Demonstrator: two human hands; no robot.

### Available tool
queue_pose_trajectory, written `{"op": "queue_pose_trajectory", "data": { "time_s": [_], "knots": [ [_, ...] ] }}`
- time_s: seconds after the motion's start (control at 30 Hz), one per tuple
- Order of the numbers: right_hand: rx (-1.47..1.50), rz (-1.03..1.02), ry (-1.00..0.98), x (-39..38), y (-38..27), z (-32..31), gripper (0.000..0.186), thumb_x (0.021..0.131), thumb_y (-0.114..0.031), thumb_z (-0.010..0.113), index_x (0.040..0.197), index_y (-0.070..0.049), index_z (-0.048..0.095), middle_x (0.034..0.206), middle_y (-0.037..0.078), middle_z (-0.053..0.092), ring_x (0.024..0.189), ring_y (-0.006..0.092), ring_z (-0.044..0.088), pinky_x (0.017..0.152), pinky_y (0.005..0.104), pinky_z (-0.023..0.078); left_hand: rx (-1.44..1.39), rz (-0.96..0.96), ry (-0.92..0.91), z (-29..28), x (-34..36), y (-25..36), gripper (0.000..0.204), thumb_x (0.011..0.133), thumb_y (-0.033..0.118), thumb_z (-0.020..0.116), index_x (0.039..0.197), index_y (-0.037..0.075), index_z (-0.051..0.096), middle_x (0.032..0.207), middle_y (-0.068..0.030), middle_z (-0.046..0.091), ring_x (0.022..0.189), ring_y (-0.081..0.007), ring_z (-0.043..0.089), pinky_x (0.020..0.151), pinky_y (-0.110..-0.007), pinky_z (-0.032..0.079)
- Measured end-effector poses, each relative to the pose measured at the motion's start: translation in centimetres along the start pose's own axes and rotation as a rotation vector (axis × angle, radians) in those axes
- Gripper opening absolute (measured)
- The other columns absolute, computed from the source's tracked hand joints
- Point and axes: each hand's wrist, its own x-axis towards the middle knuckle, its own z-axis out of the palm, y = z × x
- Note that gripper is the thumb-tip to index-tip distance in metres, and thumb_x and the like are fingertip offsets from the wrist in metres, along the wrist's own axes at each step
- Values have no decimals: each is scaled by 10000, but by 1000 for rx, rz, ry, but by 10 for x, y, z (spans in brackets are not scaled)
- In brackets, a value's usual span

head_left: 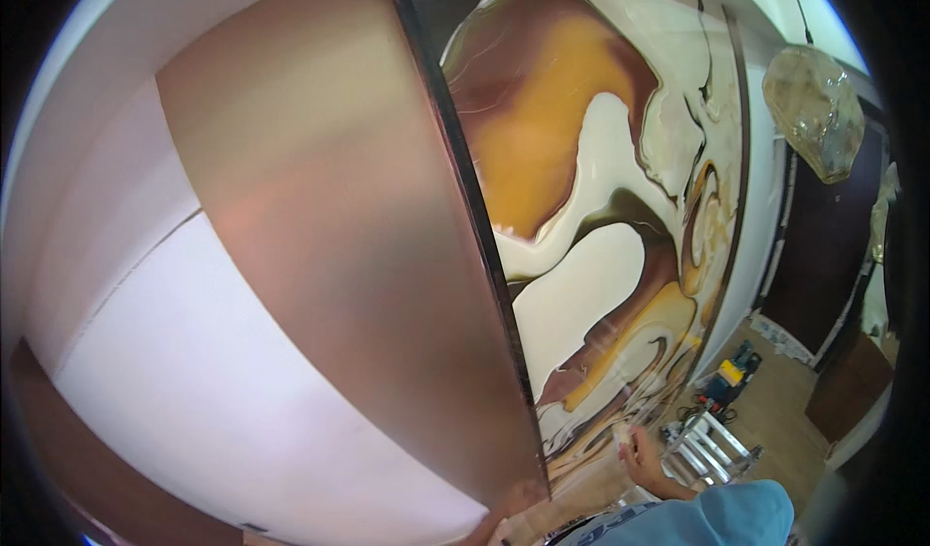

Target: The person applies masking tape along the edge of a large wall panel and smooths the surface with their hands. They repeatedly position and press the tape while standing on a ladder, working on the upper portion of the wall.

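Marbled panel (581, 280), pale piece (621, 435) in grip (641, 460)

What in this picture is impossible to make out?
In the head view:
- Left hand: mostly cut off by the lower edge, so its grip is unclear.
- Pale thing in the right hand: too small, partly covered by fingers.
- Teal-and-yellow item: too small and blurred to identify.

A translucent pendant lamp (814, 110) and metal ladder (712, 446) show.

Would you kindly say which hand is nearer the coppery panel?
Left. The left hand is by the coppery panel, low down; the right hand is farther right, beyond its edge.
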Motion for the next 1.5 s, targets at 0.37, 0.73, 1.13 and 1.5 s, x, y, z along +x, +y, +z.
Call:
{"op": "queue_pose_trajectory", "data": {
  "time_s": [0.37,0.73,1.13,1.5],
  "knots": [
    [320,-7,168,-23,24,-10,326,1063,-98,517,1366,2,450,871,69,570,749,134,571,683,293,488,885,759,1181,-350,-87,523,241,1021,21,553,1222,30,686,1157,-165,725,1079,-266,707,953,-382,537],
    [444,-16,180,-11,5,-18,322,1043,-72,533,1344,11,454,905,61,574,749,119,558,667,274,477,1844,754,1404,-491,-64,759,541,1024,275,478,1538,108,441,1603,-121,415,1469,-325,404,1231,-472,306],
    [379,80,160,-52,43,-19,373,1037,-26,507,1401,9,434,920,44,544,742,95,514,649,258,452,2065,459,1334,-548,-150,719,806,1037,633,382,1655,144,216,1728,-49,191,1594,-238,156,1311,-411,138],
    [358,32,247,-28,40,-33,348,1053,-80,532,1378,17,453,921,38,546,743,98,506,654,252,443,1980,233,1487,-581,-200,676,927,1000,726,368,1657,101,179,1725,-94,185,1598,-261,134,1306,-408,155]
  ]
}}
